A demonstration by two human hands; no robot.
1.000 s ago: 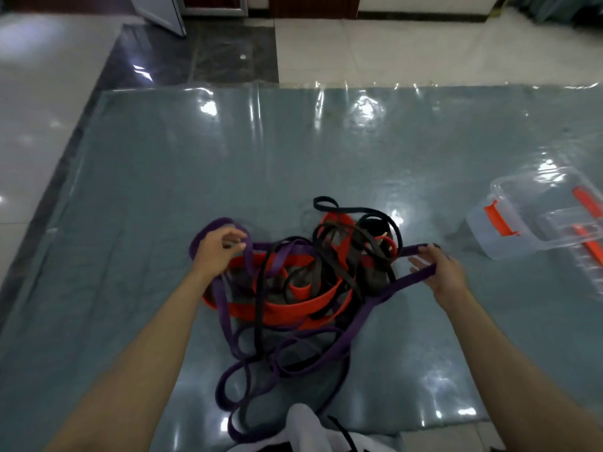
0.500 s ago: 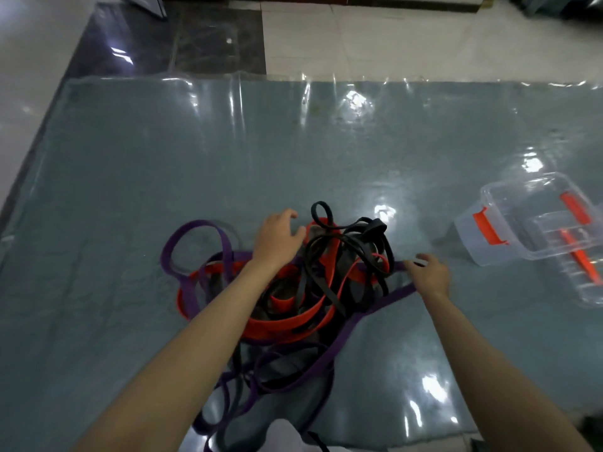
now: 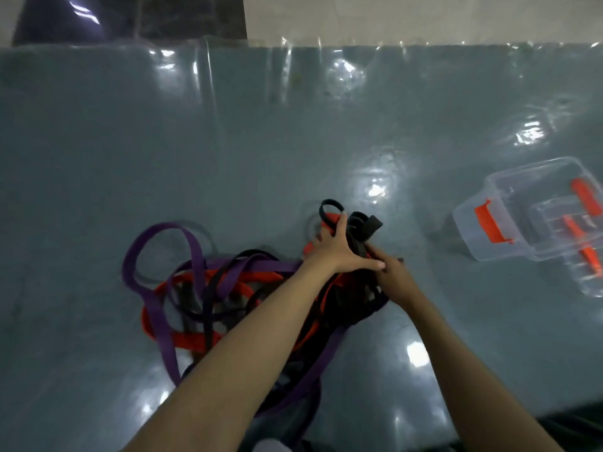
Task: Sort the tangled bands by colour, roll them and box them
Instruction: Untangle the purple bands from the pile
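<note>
A tangle of purple [image 3: 195, 252], orange [image 3: 186, 339] and black bands [image 3: 363, 225] lies on the grey-blue mat [image 3: 228, 141] in front of me. My left hand [image 3: 337, 249] reaches across the pile and rests on its right side, fingers spread over the bunched black bands and thumb stretched out. Directly under that thumb, my right hand [image 3: 396, 277] grips the same black bunch; its fingertips are hidden in the bands. A purple loop sticks out at the pile's left.
A clear plastic box [image 3: 473, 220] with orange latches stands open at the right, with a second clear piece with orange clips [image 3: 587, 275] beside it. The mat's glossy cover ends at tiled floor [image 3: 391, 17] at the back.
My left hand let go of the purple loop and crossed to the right onto the black bunch. My right hand let go of the purple band and moved left into that bunch.
</note>
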